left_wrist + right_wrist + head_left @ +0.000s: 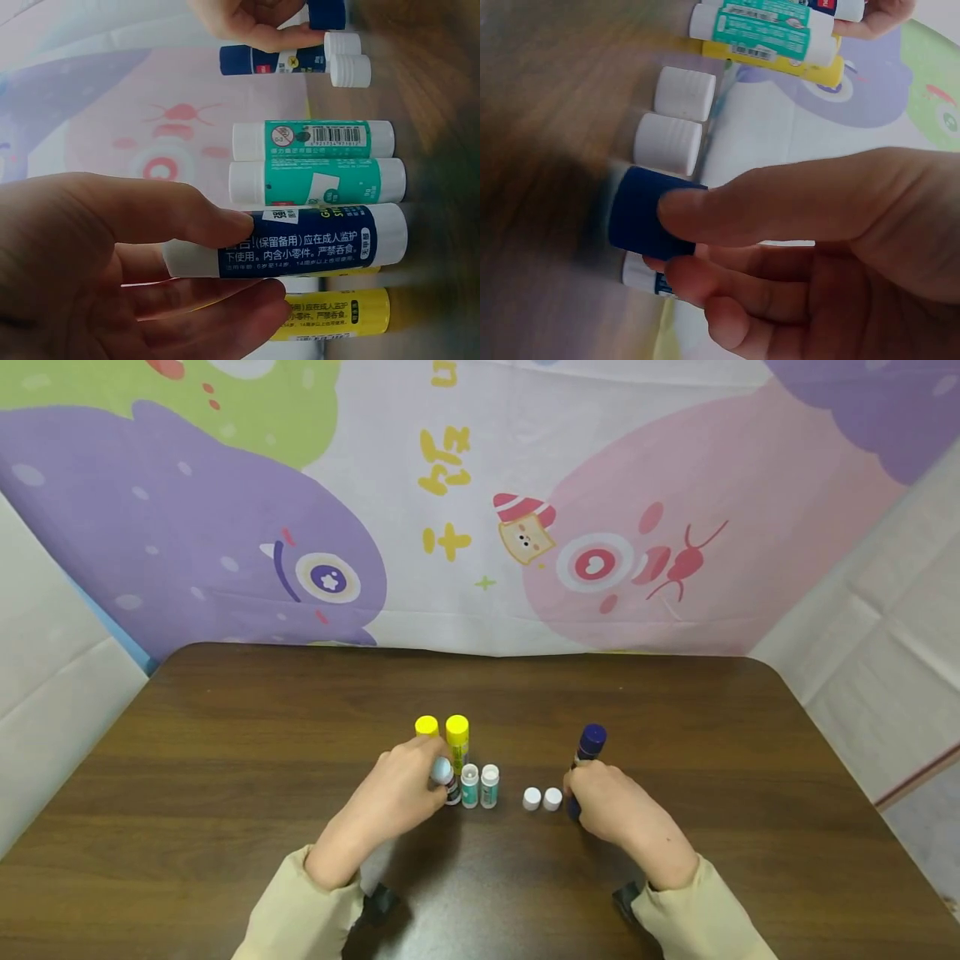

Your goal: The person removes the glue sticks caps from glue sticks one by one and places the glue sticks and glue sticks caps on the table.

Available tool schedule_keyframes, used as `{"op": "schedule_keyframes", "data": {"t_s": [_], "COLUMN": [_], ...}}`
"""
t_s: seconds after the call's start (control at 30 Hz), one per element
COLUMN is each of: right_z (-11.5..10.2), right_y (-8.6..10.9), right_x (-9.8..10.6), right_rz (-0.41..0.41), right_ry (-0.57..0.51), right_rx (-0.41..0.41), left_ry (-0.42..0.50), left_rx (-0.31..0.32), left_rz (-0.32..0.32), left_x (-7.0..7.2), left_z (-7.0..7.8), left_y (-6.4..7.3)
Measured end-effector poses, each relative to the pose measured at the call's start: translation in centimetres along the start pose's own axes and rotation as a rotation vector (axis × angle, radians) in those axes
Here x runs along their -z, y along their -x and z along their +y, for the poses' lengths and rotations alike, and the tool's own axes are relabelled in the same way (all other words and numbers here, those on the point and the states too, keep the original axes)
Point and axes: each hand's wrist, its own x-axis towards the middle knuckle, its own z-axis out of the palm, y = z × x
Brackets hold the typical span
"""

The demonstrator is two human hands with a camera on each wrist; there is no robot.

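My left hand point(397, 789) grips a dark blue glue stick point(307, 240) near its bare white upper end, thumb on one side and fingers on the other. The stick stands upright beside two green-and-white glue sticks point(469, 787), whose caps are off. Between the thumb and fingers of my right hand point(618, 802) is a dark blue cap point(649, 214), low at the tabletop. Two white caps point(542, 799) stand to the left of that cap. Just behind the right hand is another dark blue glue stick point(592, 741) with its cap on, partly hidden.
Two yellow-capped glue sticks point(457, 732) stand behind the left hand, one partly covered by it. The brown wooden table point(300, 710) extends to a printed cartoon cloth point(480, 610) at the back. White cloth point(885, 602) hangs at the right side.
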Motion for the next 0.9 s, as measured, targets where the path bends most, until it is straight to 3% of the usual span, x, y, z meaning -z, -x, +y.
{"op": "schedule_keyframes", "data": {"t_s": [0.4,0.9], "right_z": [0.22,-0.05], "right_y": [-0.46,-0.30], "right_x": [-0.36,0.11], "right_rz": [0.036,0.018], "right_ry": [0.013,0.045], "right_rx": [-0.028,-0.051], "left_ry": [-0.033,0.007], "left_rx": [-0.003,0.035], "left_rz": [0.006,-0.002], "left_x": [-0.43,-0.27], "left_z": [-0.18,0.14], "left_y": [-0.12,-0.09]}}
